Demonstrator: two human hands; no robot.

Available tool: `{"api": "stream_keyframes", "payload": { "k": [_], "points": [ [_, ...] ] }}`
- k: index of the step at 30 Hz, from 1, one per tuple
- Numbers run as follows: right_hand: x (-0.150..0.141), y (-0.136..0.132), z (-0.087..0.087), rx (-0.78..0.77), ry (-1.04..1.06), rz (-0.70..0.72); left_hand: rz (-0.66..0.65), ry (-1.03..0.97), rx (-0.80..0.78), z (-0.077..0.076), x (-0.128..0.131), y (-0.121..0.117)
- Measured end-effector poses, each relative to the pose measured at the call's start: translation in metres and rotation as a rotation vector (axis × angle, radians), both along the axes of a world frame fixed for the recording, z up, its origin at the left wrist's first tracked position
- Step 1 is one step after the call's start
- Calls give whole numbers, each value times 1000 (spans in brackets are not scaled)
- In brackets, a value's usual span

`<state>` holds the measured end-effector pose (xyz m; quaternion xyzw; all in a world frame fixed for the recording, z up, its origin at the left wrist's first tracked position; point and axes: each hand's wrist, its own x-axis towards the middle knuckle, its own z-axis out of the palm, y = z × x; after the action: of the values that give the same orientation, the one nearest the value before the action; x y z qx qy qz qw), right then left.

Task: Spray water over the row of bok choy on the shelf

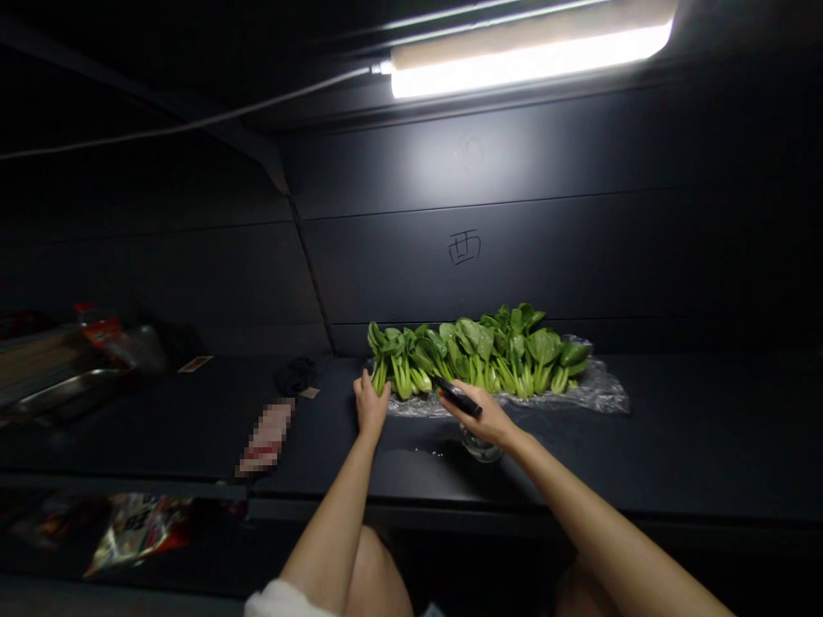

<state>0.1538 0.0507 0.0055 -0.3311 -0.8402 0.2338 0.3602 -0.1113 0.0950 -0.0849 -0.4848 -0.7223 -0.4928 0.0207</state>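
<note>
Bunches of green leafy bok choy stand in a row on a sheet of clear plastic wrap. At the row's left end my left hand has its fingers closed around the pale stems of one bok choy. My right hand grips a slim black pen-like tool, tilted with its far end toward the stems; its exact kind is unclear. Just below that hand, partly hidden by it, sits a clear bowl on the dark shelf.
A lit tube lamp hangs above, fed by a white cable. A dark back wall rises behind the greens. Leftward lie a blurred-out packet, a dark cloth-like lump and a metal tray. Shiny snack bags rest lower left.
</note>
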Motion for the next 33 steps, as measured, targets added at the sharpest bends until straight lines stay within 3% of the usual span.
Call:
{"api": "stream_keyframes", "payload": {
  "k": [9,14,22,33],
  "points": [
    [0,3,-4,18,0,-32,-13,-5,18,-4,-3,4],
    [-1,5,-3,-4,8,-38,1,-24,48,1,-1,4],
    [-8,6,1,12,-76,-49,-103,21,-217,18,14,-4],
    [-26,8,-1,43,-88,-30,-96,151,-190,10,16,-2]
  ]
}}
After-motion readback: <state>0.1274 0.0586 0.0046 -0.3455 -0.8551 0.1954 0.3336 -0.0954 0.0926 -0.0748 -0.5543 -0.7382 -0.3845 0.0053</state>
